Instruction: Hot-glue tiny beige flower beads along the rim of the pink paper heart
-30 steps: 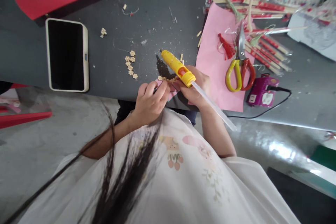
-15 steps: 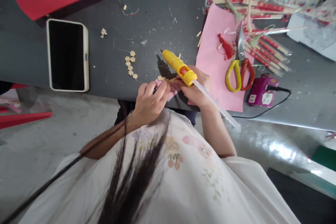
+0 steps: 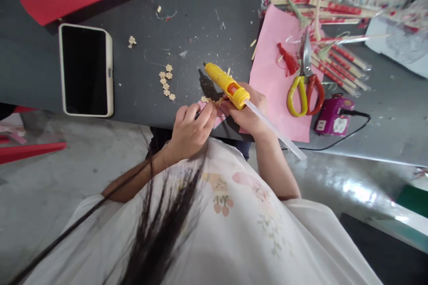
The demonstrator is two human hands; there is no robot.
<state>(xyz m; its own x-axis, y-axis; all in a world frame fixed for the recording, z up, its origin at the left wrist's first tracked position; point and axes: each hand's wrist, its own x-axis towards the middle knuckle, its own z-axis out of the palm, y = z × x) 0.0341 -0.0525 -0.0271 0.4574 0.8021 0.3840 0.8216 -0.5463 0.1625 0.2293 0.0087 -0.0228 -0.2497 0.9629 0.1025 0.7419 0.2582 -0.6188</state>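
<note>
"Where's the flower trim?"

"Near the surface's front edge, under the left hand's fingertips; whether they pinch it, I can't tell. The right hand grips the yellow glue gun."

"How does it handle?"

"The trim looks light, fragile; I'd hold 1 edge. The gun seems stiff, heavier."

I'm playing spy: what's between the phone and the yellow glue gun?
In the head view, a curved row of little flowers lies on the table between the phone and the glue gun, plus tiny scraps.
</note>
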